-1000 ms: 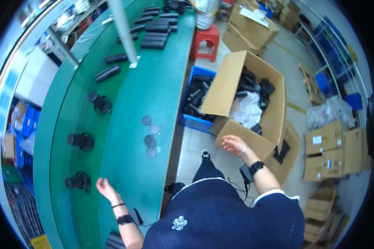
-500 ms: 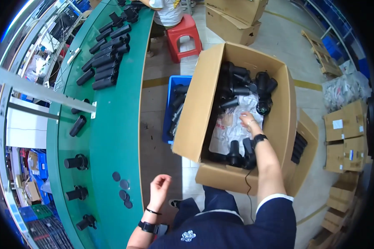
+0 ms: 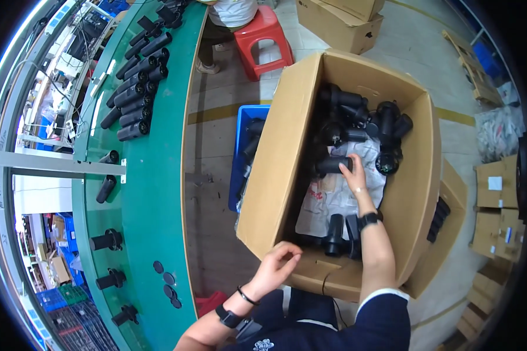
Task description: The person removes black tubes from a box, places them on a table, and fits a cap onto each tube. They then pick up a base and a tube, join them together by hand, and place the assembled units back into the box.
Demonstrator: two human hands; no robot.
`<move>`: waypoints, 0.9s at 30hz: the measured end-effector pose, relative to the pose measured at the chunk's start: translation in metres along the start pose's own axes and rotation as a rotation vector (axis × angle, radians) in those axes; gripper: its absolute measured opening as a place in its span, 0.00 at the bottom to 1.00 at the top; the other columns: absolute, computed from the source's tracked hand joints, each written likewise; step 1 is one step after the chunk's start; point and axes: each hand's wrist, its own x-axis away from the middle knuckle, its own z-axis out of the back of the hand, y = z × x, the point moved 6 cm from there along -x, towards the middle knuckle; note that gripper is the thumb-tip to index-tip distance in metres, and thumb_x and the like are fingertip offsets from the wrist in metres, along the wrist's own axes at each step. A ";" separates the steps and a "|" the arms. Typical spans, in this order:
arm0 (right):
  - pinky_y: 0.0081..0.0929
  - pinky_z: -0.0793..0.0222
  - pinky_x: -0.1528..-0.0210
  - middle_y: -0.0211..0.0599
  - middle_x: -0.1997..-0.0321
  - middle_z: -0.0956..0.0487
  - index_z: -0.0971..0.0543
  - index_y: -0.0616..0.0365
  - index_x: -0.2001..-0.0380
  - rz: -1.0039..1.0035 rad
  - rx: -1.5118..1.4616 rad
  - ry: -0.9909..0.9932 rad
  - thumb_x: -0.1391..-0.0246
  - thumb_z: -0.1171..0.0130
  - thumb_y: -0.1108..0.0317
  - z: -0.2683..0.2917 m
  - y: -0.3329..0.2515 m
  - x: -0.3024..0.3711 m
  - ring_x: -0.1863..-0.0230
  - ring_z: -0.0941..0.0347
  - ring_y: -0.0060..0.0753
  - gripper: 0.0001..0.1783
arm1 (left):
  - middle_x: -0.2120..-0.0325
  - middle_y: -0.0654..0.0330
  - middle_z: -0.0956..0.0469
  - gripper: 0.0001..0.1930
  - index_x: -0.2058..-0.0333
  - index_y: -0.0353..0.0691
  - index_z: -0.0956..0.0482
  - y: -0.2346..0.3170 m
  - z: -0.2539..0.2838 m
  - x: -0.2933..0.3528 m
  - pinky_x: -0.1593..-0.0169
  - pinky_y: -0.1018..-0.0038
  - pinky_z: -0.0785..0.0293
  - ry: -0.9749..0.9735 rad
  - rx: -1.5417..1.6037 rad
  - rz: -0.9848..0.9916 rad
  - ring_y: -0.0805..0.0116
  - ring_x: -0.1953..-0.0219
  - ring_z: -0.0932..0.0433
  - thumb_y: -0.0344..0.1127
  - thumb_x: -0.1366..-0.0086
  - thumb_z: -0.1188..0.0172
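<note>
Right hand [image 3: 353,176] is down inside the open cardboard box [image 3: 272,193], fingers laid over a black cylindrical part [image 3: 332,165] lying crosswise near the box's middle. Grip looks wrapped on the part from its near end, though the underside of the fingers is hidden, so how firmly it is clenched cannot be told. Left hand [image 3: 277,264] hovers at the near corner of the box, fingers loosely curled, grasping nothing, close to the rim but contact uncertain.

Around the held part: more black cylinders heaped toward the far wall of the box, crumpled white paper [image 3: 329,202] under the wrist, two further black pieces standing at the near wall. A blue bin [image 3: 240,153] sits against the left side of the box; the green bench [image 3: 149,193] runs farther left, carrying rows of similar cylinders.

Judgement on doing it well: close fully round the cylinder's body, not just the end, and lift it straight up clear of the heap so neighbours do not roll. Keep the wrist off the paper, which may drag. The free hand would steady the box flap best.
</note>
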 end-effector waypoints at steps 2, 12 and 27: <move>0.28 0.33 0.53 0.37 0.59 0.27 0.29 0.57 0.56 0.177 0.072 -0.064 0.58 0.35 0.69 0.035 -0.059 0.034 0.57 0.29 0.31 0.23 | 0.53 0.54 0.31 0.19 0.52 0.34 0.31 0.017 -0.017 -0.023 0.52 0.74 0.31 -0.065 -0.127 -0.166 0.65 0.53 0.29 0.31 0.41 0.41; 0.28 0.32 0.50 0.39 0.53 0.24 0.26 0.61 0.52 -0.046 -0.215 -0.976 0.49 0.39 0.66 -0.029 -0.141 0.062 0.49 0.28 0.39 0.20 | 0.62 0.47 0.25 0.37 0.47 0.33 0.41 -0.035 -0.048 -0.054 0.54 0.71 0.27 -0.087 -0.047 -0.009 0.61 0.57 0.23 0.40 0.51 0.30; 0.47 0.36 0.46 0.45 0.41 0.37 0.32 0.50 0.46 0.294 0.885 -0.131 0.60 0.35 0.60 -0.105 -0.065 -0.066 0.44 0.39 0.55 0.34 | 0.62 0.63 0.27 0.30 0.49 0.37 0.38 -0.034 -0.003 -0.025 0.54 0.74 0.27 0.001 0.474 0.321 0.73 0.59 0.27 0.33 0.47 0.32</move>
